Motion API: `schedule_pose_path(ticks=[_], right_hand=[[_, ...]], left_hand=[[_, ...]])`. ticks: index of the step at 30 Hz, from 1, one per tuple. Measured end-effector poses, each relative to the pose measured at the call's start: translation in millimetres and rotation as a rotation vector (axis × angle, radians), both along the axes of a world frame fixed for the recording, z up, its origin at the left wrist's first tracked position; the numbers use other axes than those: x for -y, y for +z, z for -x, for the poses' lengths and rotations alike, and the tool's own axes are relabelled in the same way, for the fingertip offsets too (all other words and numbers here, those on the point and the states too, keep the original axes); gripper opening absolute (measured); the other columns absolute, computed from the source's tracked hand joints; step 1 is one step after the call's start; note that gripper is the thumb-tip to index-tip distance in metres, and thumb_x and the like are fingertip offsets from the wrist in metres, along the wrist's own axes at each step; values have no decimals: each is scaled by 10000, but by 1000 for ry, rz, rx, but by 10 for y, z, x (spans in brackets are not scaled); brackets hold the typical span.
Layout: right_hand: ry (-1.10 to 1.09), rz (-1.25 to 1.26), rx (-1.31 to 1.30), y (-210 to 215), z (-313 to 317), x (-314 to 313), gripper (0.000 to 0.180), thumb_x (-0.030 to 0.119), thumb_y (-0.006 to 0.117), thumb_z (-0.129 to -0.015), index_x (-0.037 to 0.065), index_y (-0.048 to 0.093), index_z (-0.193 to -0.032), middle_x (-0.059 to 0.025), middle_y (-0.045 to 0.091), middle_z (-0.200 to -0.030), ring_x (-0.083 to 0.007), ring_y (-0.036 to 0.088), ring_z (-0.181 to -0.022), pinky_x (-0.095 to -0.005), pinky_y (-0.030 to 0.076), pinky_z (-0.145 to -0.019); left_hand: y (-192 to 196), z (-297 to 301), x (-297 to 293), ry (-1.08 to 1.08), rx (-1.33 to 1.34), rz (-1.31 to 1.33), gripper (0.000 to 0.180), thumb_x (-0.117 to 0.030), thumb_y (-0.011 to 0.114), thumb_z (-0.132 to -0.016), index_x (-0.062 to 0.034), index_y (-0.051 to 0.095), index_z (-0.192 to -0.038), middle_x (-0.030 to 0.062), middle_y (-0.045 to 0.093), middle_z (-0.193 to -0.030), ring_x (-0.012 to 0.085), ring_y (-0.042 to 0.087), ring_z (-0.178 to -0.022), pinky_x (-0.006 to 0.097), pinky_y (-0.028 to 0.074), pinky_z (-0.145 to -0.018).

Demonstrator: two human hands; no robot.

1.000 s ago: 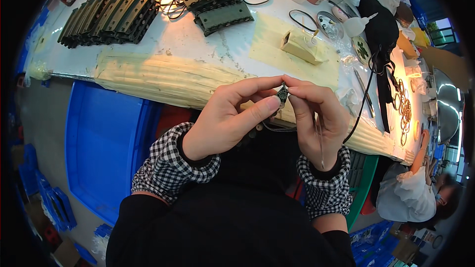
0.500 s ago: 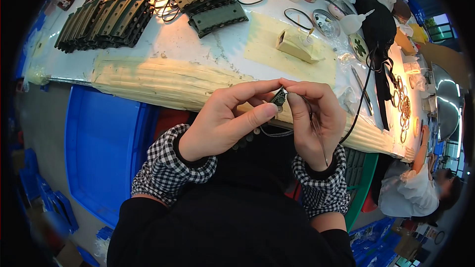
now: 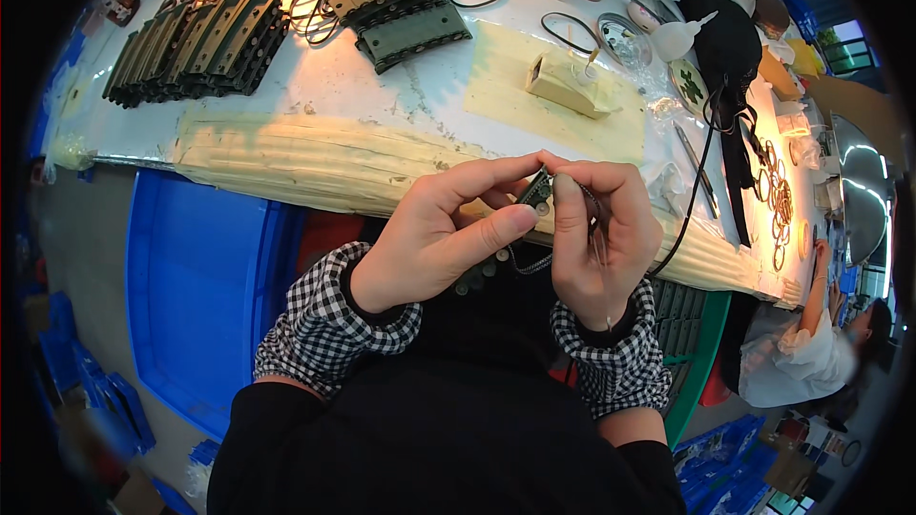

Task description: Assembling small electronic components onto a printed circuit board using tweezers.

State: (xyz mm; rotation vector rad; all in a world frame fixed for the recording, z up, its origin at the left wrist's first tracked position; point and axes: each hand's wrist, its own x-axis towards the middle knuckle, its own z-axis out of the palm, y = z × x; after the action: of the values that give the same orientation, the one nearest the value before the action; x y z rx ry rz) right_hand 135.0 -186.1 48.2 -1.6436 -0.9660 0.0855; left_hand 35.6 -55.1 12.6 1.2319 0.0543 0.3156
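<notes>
One dark green piece, pinched near the centre

Slightly above and right of the frame's middle, the left hand point(image 3: 425, 238) grips the small green piece point(image 3: 540, 189) between thumb and forefinger. The right hand point(image 3: 620, 229), fingers curled around a thin rod point(image 3: 601, 260), meets the piece's upper end. A dark cord point(image 3: 534, 269) loops below. Upper left, studded strips point(image 3: 200, 43) stand in a row on a white table point(image 3: 320, 76).

A small dark-green flat strip with round studs point(image 3: 537, 189) is held tilted between the left hand point(image 3: 429, 238) and the right hand point(image 3: 611, 234). Below it, a thin dark braided cord point(image 3: 531, 269) hangs in a loose curve. A slender pale needle-like tool point(image 3: 605, 288) lies along the right palm, toward the wrist.
</notes>
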Motion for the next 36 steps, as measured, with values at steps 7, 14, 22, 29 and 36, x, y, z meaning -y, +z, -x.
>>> schedule_pose_path(ticks=[7,14,22,29,36], right_hand=[[-118,-34,62,-73,10,-39,78,22,650,-866,-19,595,-903,-155,719,-902,-64,631,-634,-203,507,-592],[-143,-72,59,-115,18,-57,67,27,659,-860,-9,606,-879,-151,720,-879,-86,654,-674,-208,513,-606],[-159,-132,104,-173,40,-50,81,7,653,-866,-23,587,-902,-155,710,-902,-114,679,-754,-216,537,-644],[-112,-143,50,-179,37,-54,94,-10,638,-891,-43,590,-965,-148,707,-941,-108,675,-794,-197,528,-683],[68,-7,19,32,-113,47,188,-44,638,-875,-18,660,-1059,-97,693,-914,-86,643,-761,-199,500,-653]], left_hand=[[13,4,-3,-11,-25,7,459,-159,648,-936,-5,513,-1347,41,592,-1023,37,546,-760,191,461,-649],[-3,2,20,-6,-30,32,471,-176,656,-932,14,509,-1338,55,614,-980,54,591,-747,191,489,-643],[24,5,9,-74,-83,47,448,-155,583,-971,45,478,-1358,78,613,-1180,82,571,-991,213,475,-822],[20,-40,91,40,-6,100,430,-158,617,-953,44,520,-1320,65,666,-981,50,596,-809,193,495,-694],[59,8,-53,-72,-55,62,438,-169,633,-943,31,533,-1319,24,636,-925,22,554,-754,169,454,-633]])
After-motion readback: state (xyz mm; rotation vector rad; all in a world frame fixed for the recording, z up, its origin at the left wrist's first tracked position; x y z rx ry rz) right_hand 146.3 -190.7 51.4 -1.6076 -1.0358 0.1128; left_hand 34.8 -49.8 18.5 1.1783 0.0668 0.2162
